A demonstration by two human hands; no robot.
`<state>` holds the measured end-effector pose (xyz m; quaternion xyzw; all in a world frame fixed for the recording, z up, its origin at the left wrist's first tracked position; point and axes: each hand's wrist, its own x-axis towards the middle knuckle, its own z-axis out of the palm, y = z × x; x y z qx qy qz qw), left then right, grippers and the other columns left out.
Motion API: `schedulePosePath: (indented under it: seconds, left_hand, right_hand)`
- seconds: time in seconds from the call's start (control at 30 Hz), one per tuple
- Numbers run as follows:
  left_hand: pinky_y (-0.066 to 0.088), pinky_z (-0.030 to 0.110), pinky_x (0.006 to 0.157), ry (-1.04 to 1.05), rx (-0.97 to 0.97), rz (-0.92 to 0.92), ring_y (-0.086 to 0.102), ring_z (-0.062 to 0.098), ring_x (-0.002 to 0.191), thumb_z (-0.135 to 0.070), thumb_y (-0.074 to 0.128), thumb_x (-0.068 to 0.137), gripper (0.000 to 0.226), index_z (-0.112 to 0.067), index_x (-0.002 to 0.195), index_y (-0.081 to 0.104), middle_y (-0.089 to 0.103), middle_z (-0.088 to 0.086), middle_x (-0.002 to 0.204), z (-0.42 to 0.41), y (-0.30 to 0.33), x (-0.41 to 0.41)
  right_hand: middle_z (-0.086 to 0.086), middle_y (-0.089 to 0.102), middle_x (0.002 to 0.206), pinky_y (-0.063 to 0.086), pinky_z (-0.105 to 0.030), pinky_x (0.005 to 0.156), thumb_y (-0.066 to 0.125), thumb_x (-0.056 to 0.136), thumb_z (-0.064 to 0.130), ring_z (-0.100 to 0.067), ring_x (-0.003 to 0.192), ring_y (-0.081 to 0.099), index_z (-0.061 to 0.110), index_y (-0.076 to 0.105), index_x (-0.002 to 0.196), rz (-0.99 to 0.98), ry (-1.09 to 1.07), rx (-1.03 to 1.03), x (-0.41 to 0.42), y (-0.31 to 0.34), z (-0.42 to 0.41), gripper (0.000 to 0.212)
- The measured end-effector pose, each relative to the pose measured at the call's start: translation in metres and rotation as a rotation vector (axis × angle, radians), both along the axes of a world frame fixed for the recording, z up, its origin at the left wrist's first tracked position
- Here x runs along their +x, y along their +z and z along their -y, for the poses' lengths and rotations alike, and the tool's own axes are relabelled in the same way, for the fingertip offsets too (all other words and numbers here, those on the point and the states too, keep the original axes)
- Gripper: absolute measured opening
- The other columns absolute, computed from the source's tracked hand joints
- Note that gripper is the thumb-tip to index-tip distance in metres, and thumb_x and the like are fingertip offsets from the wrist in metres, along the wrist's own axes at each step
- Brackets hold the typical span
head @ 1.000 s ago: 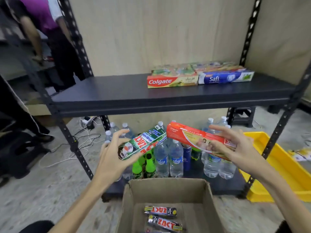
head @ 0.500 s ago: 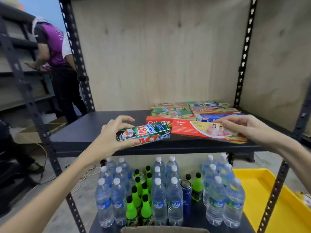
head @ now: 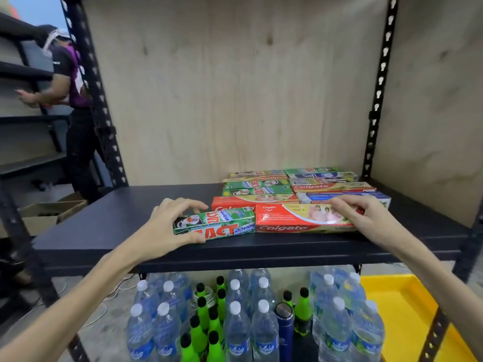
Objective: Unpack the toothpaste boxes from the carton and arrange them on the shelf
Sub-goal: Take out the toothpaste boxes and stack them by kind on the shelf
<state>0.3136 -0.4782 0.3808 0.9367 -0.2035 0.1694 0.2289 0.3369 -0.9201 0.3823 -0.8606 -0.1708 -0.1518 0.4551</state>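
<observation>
A dark metal shelf (head: 109, 226) carries rows of toothpaste boxes (head: 295, 185) at its right rear, above water bottles (head: 264, 325) on the tier below. The right hand (head: 366, 218) rests curled fingers on a red Colgate box (head: 295, 222) lying flat at the front (end-to-end with its neighbour). The left hand (head: 167, 226) grips a green Zact box (head: 219, 224), thumb in front, fingers behind.
</observation>
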Motion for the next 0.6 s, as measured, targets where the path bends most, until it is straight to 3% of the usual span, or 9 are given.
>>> schedulePosePath:
  seconds: [0.07, 0.2, 0.27, 0.33, 0.37, 0.47, 0.53, 0.6]
  left_hand:
    - [0.039, 0.034, 0.101, -0.01, -0.046, 0.011, 0.042, 0.004, 0.119, -0.075, 0.072, 0.067, 0.069, -0.048, 0.128, 0.053, 0.055, -0.028, 0.117, 0.002, -0.003, 0.001]
    - [0.04, 0.035, 0.104, 0.003, -0.078, 0.014, 0.044, 0.001, 0.119, -0.069, 0.079, 0.066, 0.075, -0.05, 0.133, 0.051, 0.054, -0.026, 0.115, 0.004, -0.003, 0.001]
    - [0.033, 0.035, 0.105, 0.007, -0.037, 0.039, 0.041, -0.003, 0.117, -0.075, 0.072, 0.067, 0.075, -0.053, 0.134, 0.049, 0.055, -0.027, 0.114, 0.004, -0.003, 0.003]
    - [0.027, 0.035, 0.105, 0.033, -0.004, 0.069, 0.041, -0.003, 0.118, -0.08, 0.066, 0.067, 0.075, -0.055, 0.135, 0.047, 0.057, -0.028, 0.114, 0.004, -0.003, 0.004]
    - [0.025, 0.035, 0.106, 0.053, 0.013, 0.085, 0.04, -0.002, 0.119, -0.082, 0.063, 0.067, 0.075, -0.057, 0.136, 0.046, 0.057, -0.029, 0.115, 0.003, -0.004, 0.004]
    - [0.024, 0.032, 0.104, 0.1, 0.043, 0.103, 0.038, 0.0, 0.12, -0.086, 0.058, 0.067, 0.076, -0.06, 0.137, 0.043, 0.057, -0.032, 0.118, 0.003, -0.006, 0.005]
    - [0.024, 0.034, 0.104, 0.096, 0.018, 0.091, 0.04, -0.002, 0.118, -0.086, 0.058, 0.067, 0.077, -0.06, 0.137, 0.041, 0.06, -0.032, 0.117, 0.005, -0.005, 0.005]
    - [0.025, 0.036, 0.104, 0.078, -0.027, 0.075, 0.043, -0.003, 0.117, -0.083, 0.062, 0.067, 0.078, -0.059, 0.138, 0.04, 0.062, -0.031, 0.115, 0.007, -0.003, 0.005]
  right_hand:
    - [0.026, 0.067, 0.103, 0.043, -0.014, 0.086, 0.054, 0.089, 0.052, 0.012, 0.102, 0.057, 0.046, 0.068, 0.098, 0.133, -0.039, -0.021, 0.001, -0.007, -0.002, 0.018]
    - [0.024, 0.069, 0.099, 0.043, -0.028, 0.084, 0.061, 0.089, 0.047, -0.002, 0.105, 0.058, 0.045, 0.071, 0.092, 0.21, -0.089, -0.045, 0.003, -0.01, -0.001, 0.011]
    - [0.022, 0.071, 0.096, 0.043, -0.022, 0.083, 0.059, 0.088, 0.05, 0.0, 0.102, 0.06, 0.041, 0.072, 0.092, 0.253, -0.123, -0.037, 0.004, -0.009, -0.005, 0.016]
    - [0.017, 0.072, 0.096, 0.043, -0.012, 0.085, 0.056, 0.09, 0.052, 0.007, 0.1, 0.061, 0.034, 0.074, 0.096, 0.292, -0.165, 0.0, 0.008, -0.01, -0.008, 0.026]
    - [0.014, 0.074, 0.097, 0.045, -0.016, 0.088, 0.052, 0.091, 0.058, 0.006, 0.1, 0.062, 0.03, 0.076, 0.097, 0.306, -0.19, -0.011, 0.011, -0.012, -0.007, 0.037]
    - [0.018, 0.072, 0.106, 0.045, -0.044, 0.095, 0.037, 0.094, 0.072, -0.007, 0.105, 0.059, 0.035, 0.076, 0.109, 0.327, -0.169, -0.179, 0.017, -0.019, 0.001, 0.056]
    - [0.023, 0.066, 0.116, 0.036, -0.048, 0.1, 0.044, 0.089, 0.073, -0.008, 0.111, 0.05, 0.045, 0.068, 0.123, 0.284, -0.091, -0.291, 0.015, -0.02, 0.005, 0.05]
    - [0.02, 0.062, 0.125, 0.027, -0.046, 0.103, 0.056, 0.083, 0.074, -0.008, 0.114, 0.044, 0.055, 0.05, 0.137, 0.206, -0.019, -0.385, 0.013, -0.019, 0.006, 0.057]
